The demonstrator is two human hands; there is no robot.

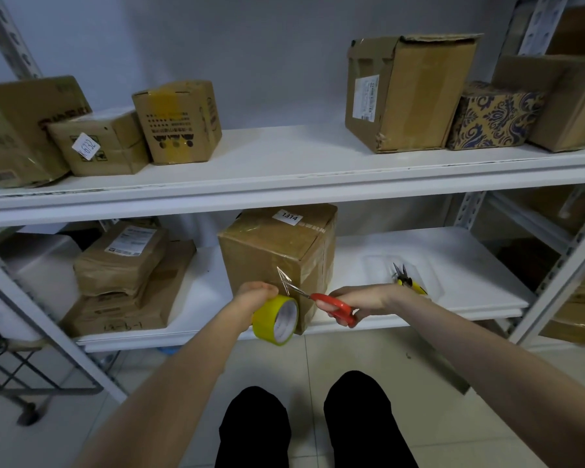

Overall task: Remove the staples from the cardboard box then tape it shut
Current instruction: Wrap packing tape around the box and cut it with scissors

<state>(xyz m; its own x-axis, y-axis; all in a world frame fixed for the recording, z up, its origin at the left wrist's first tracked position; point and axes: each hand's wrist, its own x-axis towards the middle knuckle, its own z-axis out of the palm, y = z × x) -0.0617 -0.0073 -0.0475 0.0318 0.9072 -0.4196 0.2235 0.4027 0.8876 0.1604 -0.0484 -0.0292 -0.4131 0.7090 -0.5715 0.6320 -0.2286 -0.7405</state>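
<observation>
A brown cardboard box point(277, 251) with a white "1314" label stands on the lower shelf point(436, 255), clear tape running over its top and down its front. My left hand point(255, 293) grips a yellow-cored roll of clear tape point(277, 319) against the box's front lower edge. A strip of tape stretches from the roll up to the box face. My right hand point(355, 300) holds red-handled scissors point(331, 307), their blades open around that strip just right of the roll.
Yellow-handled pliers point(407, 280) lie on the lower shelf right of the box. Stacked parcels point(125, 275) sit to its left. Several cardboard boxes line the upper shelf point(284, 163). A wire cart point(21, 366) stands at the left, and my legs are on the tiled floor below.
</observation>
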